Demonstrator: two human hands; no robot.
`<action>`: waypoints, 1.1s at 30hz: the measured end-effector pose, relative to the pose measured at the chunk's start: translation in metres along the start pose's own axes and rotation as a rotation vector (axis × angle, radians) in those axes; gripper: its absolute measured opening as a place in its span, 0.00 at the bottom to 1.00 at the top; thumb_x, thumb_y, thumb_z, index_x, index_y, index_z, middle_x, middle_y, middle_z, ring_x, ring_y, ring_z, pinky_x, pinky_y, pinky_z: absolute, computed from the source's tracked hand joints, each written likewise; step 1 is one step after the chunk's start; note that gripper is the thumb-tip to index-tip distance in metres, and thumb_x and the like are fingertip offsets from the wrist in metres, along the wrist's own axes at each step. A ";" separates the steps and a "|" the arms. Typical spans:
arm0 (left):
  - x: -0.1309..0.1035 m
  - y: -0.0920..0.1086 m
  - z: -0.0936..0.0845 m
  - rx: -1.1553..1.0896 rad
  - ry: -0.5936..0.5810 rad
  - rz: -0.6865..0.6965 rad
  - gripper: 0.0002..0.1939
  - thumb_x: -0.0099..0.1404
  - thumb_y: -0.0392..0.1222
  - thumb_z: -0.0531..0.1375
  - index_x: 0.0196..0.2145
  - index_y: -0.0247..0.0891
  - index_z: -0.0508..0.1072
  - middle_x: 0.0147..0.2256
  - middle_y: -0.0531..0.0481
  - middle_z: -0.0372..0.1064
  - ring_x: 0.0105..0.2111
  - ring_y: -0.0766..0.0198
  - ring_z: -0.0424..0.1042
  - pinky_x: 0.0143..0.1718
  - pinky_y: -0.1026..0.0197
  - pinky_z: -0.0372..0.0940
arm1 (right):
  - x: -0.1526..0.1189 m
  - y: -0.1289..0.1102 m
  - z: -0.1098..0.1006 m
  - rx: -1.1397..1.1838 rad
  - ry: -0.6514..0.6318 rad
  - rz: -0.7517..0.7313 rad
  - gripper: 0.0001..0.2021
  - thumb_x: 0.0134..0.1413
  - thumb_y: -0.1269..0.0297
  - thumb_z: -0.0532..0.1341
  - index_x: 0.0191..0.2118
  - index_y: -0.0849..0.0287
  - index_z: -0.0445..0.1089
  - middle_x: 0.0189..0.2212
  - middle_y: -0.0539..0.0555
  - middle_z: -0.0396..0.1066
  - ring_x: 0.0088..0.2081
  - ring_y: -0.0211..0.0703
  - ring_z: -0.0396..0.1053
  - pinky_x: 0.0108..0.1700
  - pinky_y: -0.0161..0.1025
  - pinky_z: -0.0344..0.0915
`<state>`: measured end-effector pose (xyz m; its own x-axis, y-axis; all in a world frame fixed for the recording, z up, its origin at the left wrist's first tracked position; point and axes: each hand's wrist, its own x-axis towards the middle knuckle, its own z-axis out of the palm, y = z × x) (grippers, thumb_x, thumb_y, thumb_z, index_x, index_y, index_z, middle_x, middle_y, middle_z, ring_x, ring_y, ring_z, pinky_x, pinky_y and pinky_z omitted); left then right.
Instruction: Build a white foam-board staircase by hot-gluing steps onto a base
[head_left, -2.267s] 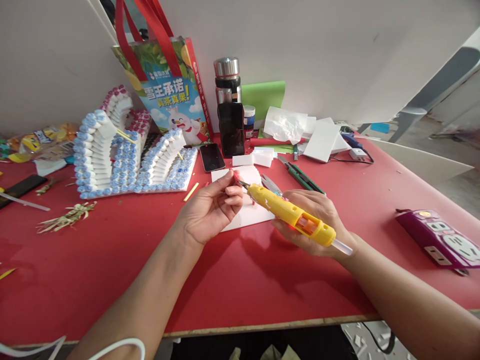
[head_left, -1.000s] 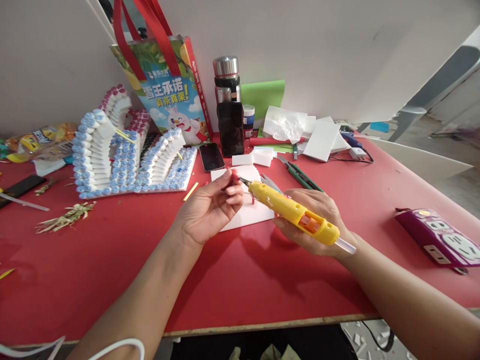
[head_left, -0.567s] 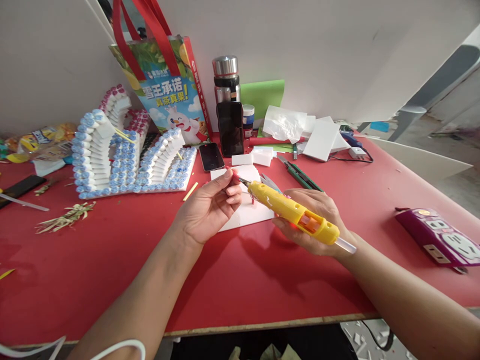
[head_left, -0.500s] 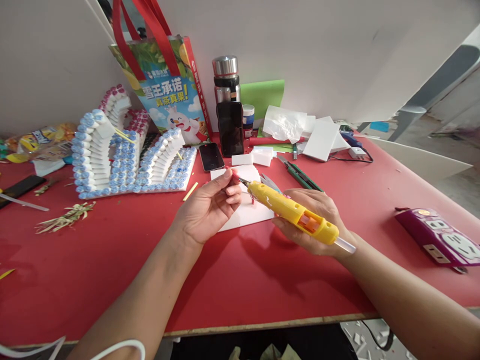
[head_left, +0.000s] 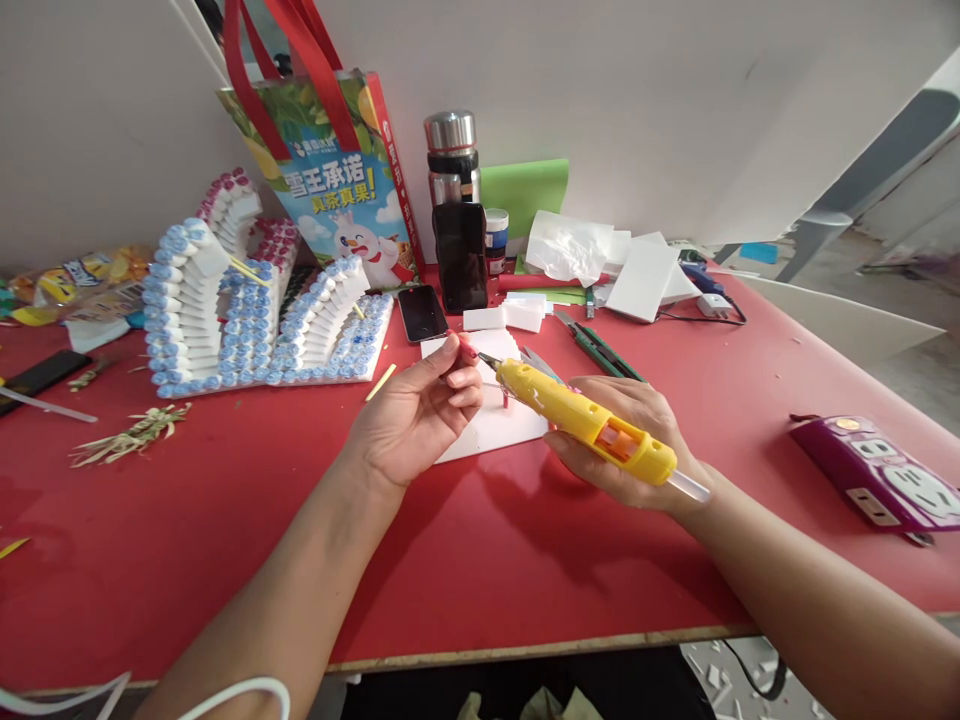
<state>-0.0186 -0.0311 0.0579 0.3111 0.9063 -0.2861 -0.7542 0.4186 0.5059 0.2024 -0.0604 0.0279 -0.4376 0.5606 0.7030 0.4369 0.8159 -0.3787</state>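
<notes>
My right hand (head_left: 622,430) is wrapped round a yellow hot glue gun (head_left: 574,410), with a clear glue stick (head_left: 688,486) poking from its back end. Between thumb and forefinger, my left hand (head_left: 431,410) pinches a small red piece (head_left: 466,349), whose exact kind I cannot make out. The gun's metal nozzle (head_left: 489,361) is close by the red piece's end. Below both hands lies a white board (head_left: 480,440) on the red table. A short red upright piece (head_left: 505,399) shows on the board, partly behind the gun.
Blue-tipped white models (head_left: 184,310) stand at left, before a printed bag (head_left: 337,180). A steel flask (head_left: 452,150), a propped phone (head_left: 460,260) and a flat phone (head_left: 422,313) are behind my hands. A green utility knife (head_left: 600,350) and a purple pouch (head_left: 877,470) lie to the right.
The red piece in my left fingers has tilted slightly, and a small gap shows between it and the nozzle. Both hands stay almost in place.
</notes>
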 end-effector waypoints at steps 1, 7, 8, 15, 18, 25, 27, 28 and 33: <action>0.000 0.000 0.000 -0.001 0.002 0.004 0.04 0.67 0.29 0.62 0.34 0.31 0.76 0.30 0.50 0.74 0.22 0.75 0.65 0.22 0.69 0.62 | 0.000 0.000 0.000 0.004 -0.001 0.002 0.12 0.58 0.69 0.62 0.32 0.54 0.55 0.23 0.45 0.54 0.23 0.34 0.50 0.26 0.37 0.51; 0.001 0.000 0.001 0.001 0.003 0.020 0.04 0.67 0.29 0.62 0.33 0.31 0.76 0.31 0.50 0.74 0.21 0.76 0.65 0.22 0.69 0.61 | -0.001 0.000 0.000 -0.004 -0.021 0.009 0.12 0.58 0.69 0.61 0.31 0.53 0.54 0.23 0.45 0.54 0.23 0.34 0.51 0.26 0.36 0.51; 0.001 0.000 0.002 0.006 0.009 0.024 0.04 0.67 0.29 0.62 0.33 0.31 0.76 0.31 0.50 0.74 0.21 0.76 0.65 0.22 0.70 0.61 | -0.001 0.000 0.000 -0.002 -0.021 0.007 0.12 0.58 0.69 0.62 0.32 0.53 0.54 0.23 0.45 0.55 0.23 0.35 0.52 0.26 0.36 0.52; 0.001 -0.001 0.002 0.084 0.040 0.090 0.03 0.63 0.28 0.65 0.34 0.31 0.76 0.31 0.50 0.74 0.21 0.75 0.64 0.23 0.70 0.62 | 0.000 -0.001 0.000 0.003 -0.008 0.005 0.11 0.57 0.68 0.61 0.32 0.53 0.56 0.23 0.45 0.58 0.22 0.36 0.53 0.25 0.37 0.53; 0.002 -0.002 0.000 0.094 0.032 0.094 0.03 0.62 0.28 0.66 0.33 0.32 0.76 0.31 0.50 0.74 0.22 0.75 0.65 0.22 0.69 0.61 | 0.002 -0.003 -0.001 0.002 0.002 0.007 0.10 0.57 0.69 0.61 0.31 0.53 0.57 0.22 0.44 0.56 0.21 0.35 0.53 0.25 0.36 0.52; 0.002 -0.002 0.000 0.078 0.017 0.067 0.02 0.62 0.28 0.66 0.33 0.30 0.76 0.30 0.50 0.74 0.21 0.75 0.64 0.22 0.69 0.61 | 0.002 -0.001 0.000 -0.003 0.018 0.002 0.11 0.57 0.69 0.62 0.32 0.54 0.56 0.22 0.44 0.56 0.22 0.35 0.53 0.25 0.36 0.51; 0.002 -0.002 0.001 0.065 0.012 0.057 0.02 0.64 0.29 0.65 0.33 0.29 0.76 0.30 0.50 0.74 0.21 0.76 0.64 0.22 0.69 0.61 | 0.001 0.000 0.000 0.001 0.027 0.011 0.11 0.58 0.67 0.62 0.32 0.54 0.56 0.22 0.45 0.57 0.22 0.35 0.53 0.25 0.37 0.52; 0.001 -0.001 0.001 0.058 0.011 0.052 0.02 0.64 0.29 0.65 0.32 0.29 0.76 0.30 0.50 0.74 0.21 0.76 0.63 0.22 0.70 0.61 | 0.001 0.000 0.000 0.004 0.025 0.020 0.11 0.58 0.66 0.63 0.32 0.54 0.57 0.22 0.45 0.58 0.21 0.35 0.54 0.25 0.37 0.52; 0.000 -0.001 0.004 0.039 0.006 0.059 0.03 0.64 0.29 0.65 0.32 0.31 0.76 0.30 0.51 0.73 0.21 0.76 0.62 0.22 0.71 0.60 | 0.001 -0.002 -0.001 0.023 0.013 0.054 0.12 0.59 0.66 0.63 0.31 0.54 0.57 0.22 0.45 0.56 0.21 0.34 0.52 0.25 0.37 0.51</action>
<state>-0.0158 -0.0316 0.0605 0.2636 0.9291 -0.2593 -0.7482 0.3666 0.5530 0.2015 -0.0610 0.0298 -0.4035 0.6023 0.6888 0.4410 0.7876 -0.4303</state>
